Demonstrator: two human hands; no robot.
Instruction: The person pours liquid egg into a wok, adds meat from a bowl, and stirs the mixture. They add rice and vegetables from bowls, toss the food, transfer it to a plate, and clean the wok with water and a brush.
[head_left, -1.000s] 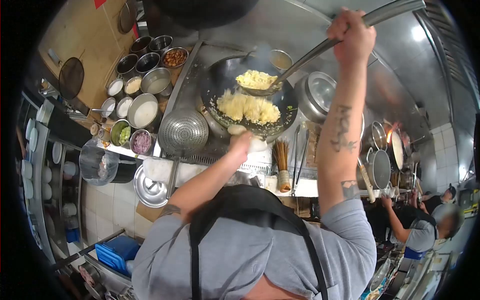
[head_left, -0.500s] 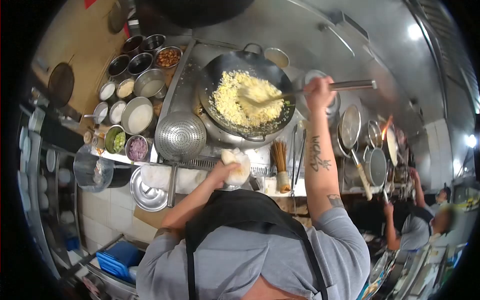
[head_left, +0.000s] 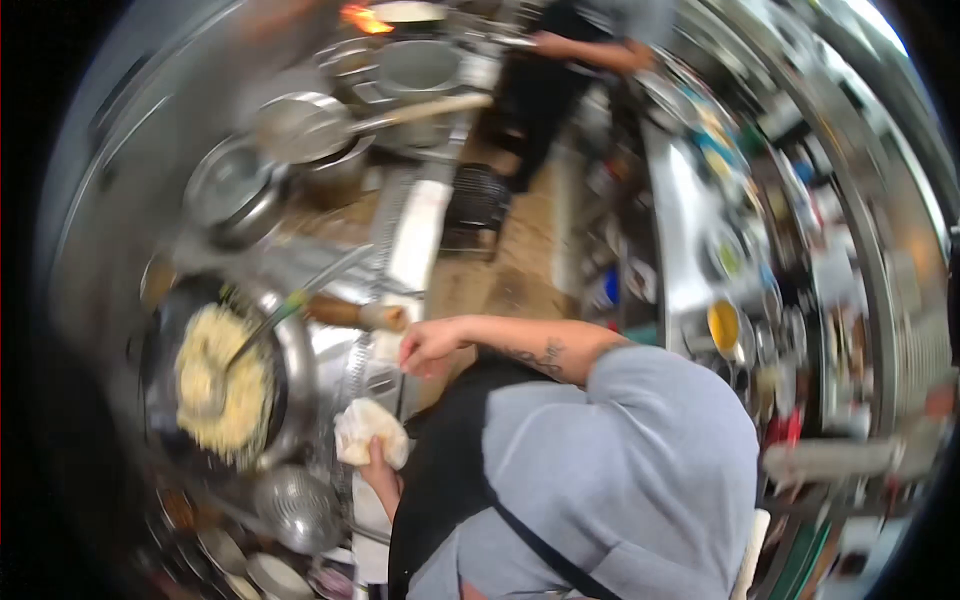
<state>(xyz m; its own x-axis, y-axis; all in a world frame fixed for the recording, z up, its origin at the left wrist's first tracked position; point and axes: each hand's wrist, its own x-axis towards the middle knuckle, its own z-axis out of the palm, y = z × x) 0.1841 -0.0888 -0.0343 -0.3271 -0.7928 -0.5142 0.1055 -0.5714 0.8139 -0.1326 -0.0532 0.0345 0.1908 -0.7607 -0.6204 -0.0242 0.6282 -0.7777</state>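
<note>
You look to be mid-stir on the fried rice (head_left: pixel 215 385) in the wok (head_left: pixel 297 380), left hand (head_left: pixel 372 462) clenched on a white cloth (head_left: pixel 368 430), right hand (head_left: pixel 430 346) loosely curled beside the ladle (head_left: pixel 265 325), which I judge needs regripping.

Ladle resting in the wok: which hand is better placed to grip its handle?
Right. The right hand sits just beside the wooden handle end of the ladle; blur hides its grip. The left hand is lower, closed around the white cloth, off the handle.
</note>
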